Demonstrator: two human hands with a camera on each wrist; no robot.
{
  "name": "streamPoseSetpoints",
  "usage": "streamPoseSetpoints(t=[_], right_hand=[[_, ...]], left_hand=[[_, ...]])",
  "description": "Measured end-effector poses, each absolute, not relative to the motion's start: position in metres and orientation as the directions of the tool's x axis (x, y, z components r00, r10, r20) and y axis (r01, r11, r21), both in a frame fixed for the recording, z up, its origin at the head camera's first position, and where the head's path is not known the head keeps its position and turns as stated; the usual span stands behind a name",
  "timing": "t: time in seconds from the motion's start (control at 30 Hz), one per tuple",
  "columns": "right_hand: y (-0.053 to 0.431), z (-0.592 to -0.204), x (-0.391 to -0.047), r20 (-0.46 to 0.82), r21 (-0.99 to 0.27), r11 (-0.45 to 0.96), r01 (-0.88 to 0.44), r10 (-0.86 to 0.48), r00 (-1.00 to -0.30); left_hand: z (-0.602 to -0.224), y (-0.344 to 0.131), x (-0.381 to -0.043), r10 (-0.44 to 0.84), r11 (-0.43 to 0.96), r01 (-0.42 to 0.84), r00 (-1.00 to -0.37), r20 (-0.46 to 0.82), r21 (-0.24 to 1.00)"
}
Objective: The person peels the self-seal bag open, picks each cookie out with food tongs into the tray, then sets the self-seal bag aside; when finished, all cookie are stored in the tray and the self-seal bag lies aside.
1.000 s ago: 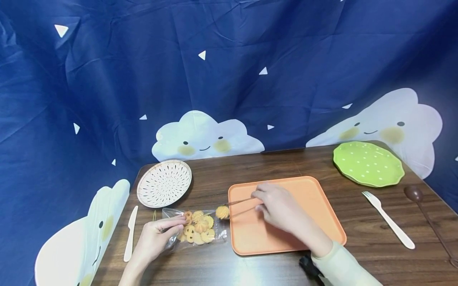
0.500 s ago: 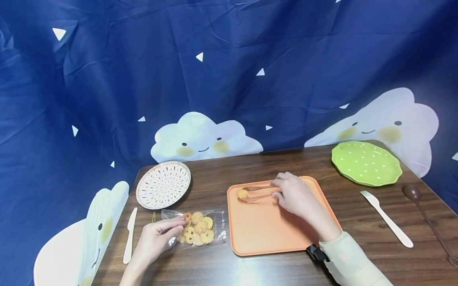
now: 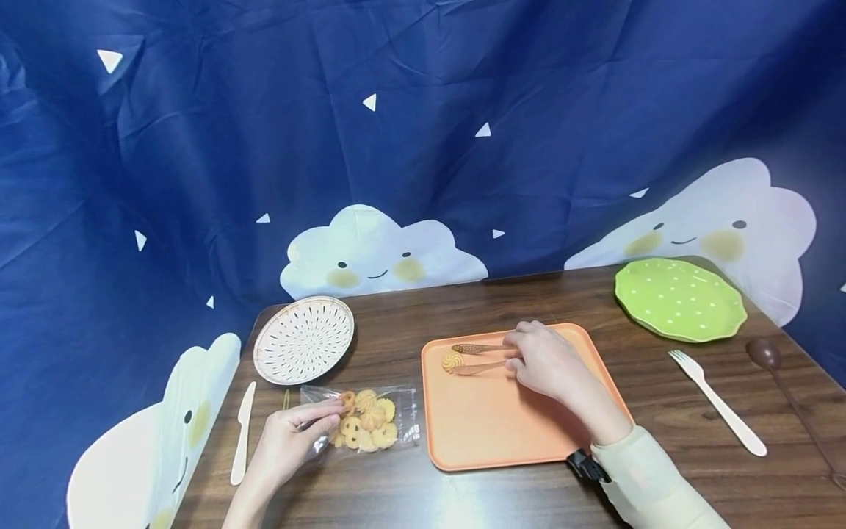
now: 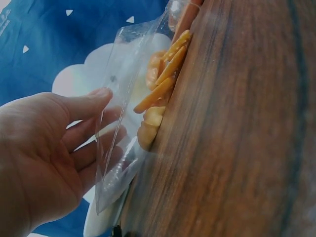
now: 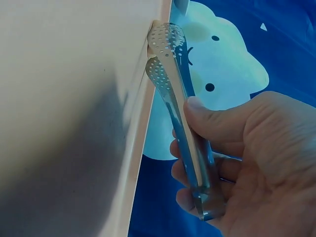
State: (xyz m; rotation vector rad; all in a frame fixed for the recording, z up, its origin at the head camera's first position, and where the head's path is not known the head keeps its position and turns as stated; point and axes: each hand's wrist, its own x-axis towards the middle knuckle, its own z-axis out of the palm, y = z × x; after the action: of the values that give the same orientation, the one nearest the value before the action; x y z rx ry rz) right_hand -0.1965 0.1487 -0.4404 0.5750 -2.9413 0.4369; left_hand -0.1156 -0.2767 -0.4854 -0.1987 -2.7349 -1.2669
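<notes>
My left hand (image 3: 284, 444) pinches the left edge of a clear plastic bag (image 3: 408, 426) holding several cookies (image 3: 371, 419). In the left wrist view, the thumb of that hand (image 4: 49, 148) lies before the bag's raised edge (image 4: 116, 89) and the fingers behind it. My right hand (image 3: 545, 360) holds metal tongs (image 3: 485, 349) with perforated tips over the orange tray (image 3: 502, 433). One swirled cookie (image 3: 452, 362) lies at the tray's upper left, by the spread tong tips. In the right wrist view, my right hand (image 5: 247, 143) grips the tongs (image 5: 180, 108) along their arms.
A white patterned plate (image 3: 304, 342) stands behind the bag, a pale knife (image 3: 243, 433) to its left. To the tray's right are a green dotted plate (image 3: 681, 300), a white fork (image 3: 720, 408) and a brown long-handled spoon (image 3: 765, 355). A blue cloth (image 3: 423, 132) hangs behind the table.
My right hand has moved right with the tongs, bringing one cookie from beside the bag onto the tray. The tong tips have since spread around the cookie. My left hand stays at the bag.
</notes>
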Motion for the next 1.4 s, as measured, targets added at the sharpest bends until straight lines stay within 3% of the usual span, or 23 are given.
streamPoseSetpoints(t=[0.37,0.7,0.93,1.4], right_hand=[[0.131,-0.429,-0.184,0.167,-0.299,0.861,-0.411,-0.377,-0.911],[0.091,-0.429,-0.156,0.169,-0.305,0.768,-0.563,-0.538,-0.826],[0.071,-0.445,-0.15,0.213,-0.285,0.739,-0.61,-0.572,-0.792],[0.075,-0.437,-0.154,0.21,-0.268,0.81,-0.522,-0.48,-0.852]], left_hand=[[-0.488,-0.278,-0.118,0.02,0.628,0.095,-0.994,0.106,0.772],[-0.488,-0.277,-0.117,0.002,0.618,0.076,-0.995,0.095,0.783],[-0.485,-0.274,-0.116,0.005,0.618,0.074,-0.996,0.09,0.783],[-0.483,-0.274,-0.116,0.012,0.632,0.093,-0.994,0.11,0.769]])
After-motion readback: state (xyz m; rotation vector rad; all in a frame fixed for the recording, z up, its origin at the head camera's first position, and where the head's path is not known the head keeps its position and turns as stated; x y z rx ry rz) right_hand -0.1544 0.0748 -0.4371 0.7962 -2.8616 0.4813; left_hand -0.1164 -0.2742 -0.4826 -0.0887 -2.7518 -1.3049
